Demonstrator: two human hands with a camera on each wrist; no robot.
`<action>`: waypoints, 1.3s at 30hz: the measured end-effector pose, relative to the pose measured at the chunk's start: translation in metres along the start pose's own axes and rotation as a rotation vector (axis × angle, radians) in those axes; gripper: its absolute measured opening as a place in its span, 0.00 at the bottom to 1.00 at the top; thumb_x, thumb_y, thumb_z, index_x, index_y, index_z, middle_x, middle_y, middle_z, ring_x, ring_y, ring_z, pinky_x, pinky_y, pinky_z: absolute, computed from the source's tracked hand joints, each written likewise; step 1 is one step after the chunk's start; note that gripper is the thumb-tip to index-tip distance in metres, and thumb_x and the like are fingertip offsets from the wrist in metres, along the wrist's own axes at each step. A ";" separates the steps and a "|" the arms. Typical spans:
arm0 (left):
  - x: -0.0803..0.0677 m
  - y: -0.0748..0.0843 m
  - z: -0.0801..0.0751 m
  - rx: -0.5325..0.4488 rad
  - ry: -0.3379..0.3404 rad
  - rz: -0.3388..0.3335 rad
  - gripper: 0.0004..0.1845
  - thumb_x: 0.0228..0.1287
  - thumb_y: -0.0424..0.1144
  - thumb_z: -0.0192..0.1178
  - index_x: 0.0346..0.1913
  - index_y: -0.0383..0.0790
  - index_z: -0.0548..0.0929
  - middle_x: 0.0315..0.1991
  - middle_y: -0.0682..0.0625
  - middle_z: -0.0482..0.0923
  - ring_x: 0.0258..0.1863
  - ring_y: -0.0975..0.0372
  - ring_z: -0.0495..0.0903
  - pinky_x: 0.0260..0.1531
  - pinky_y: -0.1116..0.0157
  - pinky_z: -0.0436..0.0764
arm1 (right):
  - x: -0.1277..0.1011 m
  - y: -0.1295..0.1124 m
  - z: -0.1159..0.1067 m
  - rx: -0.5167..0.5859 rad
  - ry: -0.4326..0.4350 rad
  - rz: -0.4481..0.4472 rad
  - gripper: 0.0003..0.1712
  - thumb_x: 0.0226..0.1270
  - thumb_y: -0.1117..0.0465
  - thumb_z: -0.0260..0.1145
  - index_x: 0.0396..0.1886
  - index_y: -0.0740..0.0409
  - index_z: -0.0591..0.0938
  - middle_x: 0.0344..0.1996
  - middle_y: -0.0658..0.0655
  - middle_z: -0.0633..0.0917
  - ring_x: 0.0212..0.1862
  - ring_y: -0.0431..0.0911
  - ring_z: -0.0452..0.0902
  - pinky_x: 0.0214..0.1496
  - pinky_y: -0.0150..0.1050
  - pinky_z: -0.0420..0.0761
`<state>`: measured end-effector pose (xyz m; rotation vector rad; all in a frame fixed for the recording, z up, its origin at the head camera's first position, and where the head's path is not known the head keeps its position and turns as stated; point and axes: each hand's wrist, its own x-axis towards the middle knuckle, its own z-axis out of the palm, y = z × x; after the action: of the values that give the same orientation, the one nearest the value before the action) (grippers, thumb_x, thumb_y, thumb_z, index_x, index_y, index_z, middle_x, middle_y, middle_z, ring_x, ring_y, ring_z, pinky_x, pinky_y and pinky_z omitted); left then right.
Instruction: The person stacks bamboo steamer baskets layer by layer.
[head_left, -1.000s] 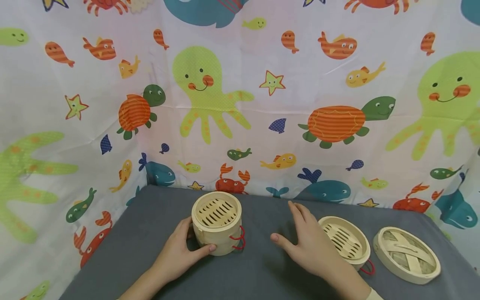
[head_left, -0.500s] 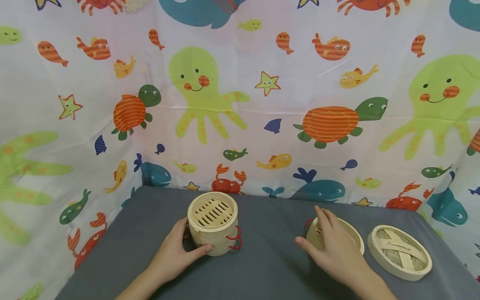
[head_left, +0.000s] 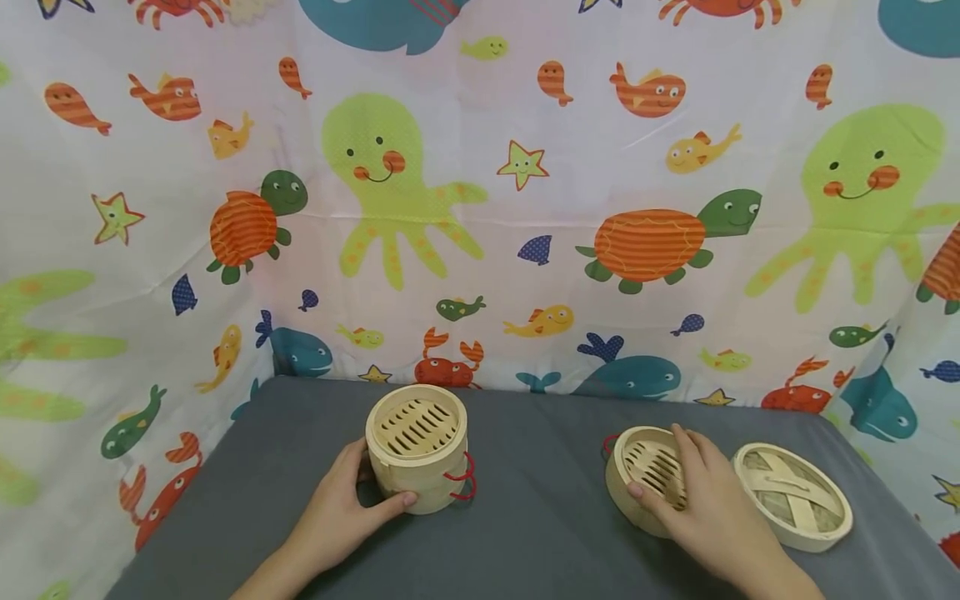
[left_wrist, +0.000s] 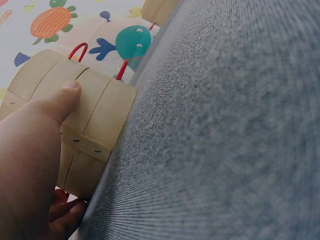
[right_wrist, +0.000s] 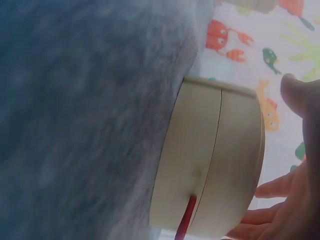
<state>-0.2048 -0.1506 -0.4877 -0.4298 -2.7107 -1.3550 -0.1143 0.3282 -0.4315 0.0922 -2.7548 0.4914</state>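
Observation:
My left hand (head_left: 341, 500) grips a stack of small bamboo steamer baskets (head_left: 420, 467) on the table, thumb at the front and fingers round the back left. Slats show on top, and red cord loops (head_left: 465, 483) stick out at the right. In the left wrist view the thumb presses the side of the stack (left_wrist: 95, 110). Over a single steamer basket (head_left: 633, 483) at the right hovers my right hand (head_left: 708, 508), overlapping its right side. The right wrist view shows the thumb raised apart from this basket (right_wrist: 210, 155), with the fingertips beside its rim.
A round bamboo lid (head_left: 798, 500) with crossed strips lies right of the single basket, close to the right hand. Grey cloth (head_left: 525, 517) covers the table. Behind it hangs a white curtain (head_left: 465, 267) printed with sea animals.
My right hand has moved right, from the middle of the table to over the single basket. That basket's tilt and red loop now face left. The left hand keeps its hold on the stack.

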 end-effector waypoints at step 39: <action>0.000 0.001 -0.001 0.039 -0.002 0.022 0.57 0.58 0.71 0.78 0.82 0.46 0.65 0.69 0.48 0.73 0.59 0.61 0.80 0.59 0.54 0.84 | -0.013 0.040 -0.001 0.255 -0.189 0.208 0.67 0.71 0.33 0.75 0.83 0.80 0.54 0.75 0.83 0.67 0.74 0.79 0.65 0.64 0.78 0.72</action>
<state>-0.2044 -0.1515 -0.4865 -0.4573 -2.7207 -1.2942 -0.1069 0.3659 -0.4480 -0.0933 -2.8848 0.9331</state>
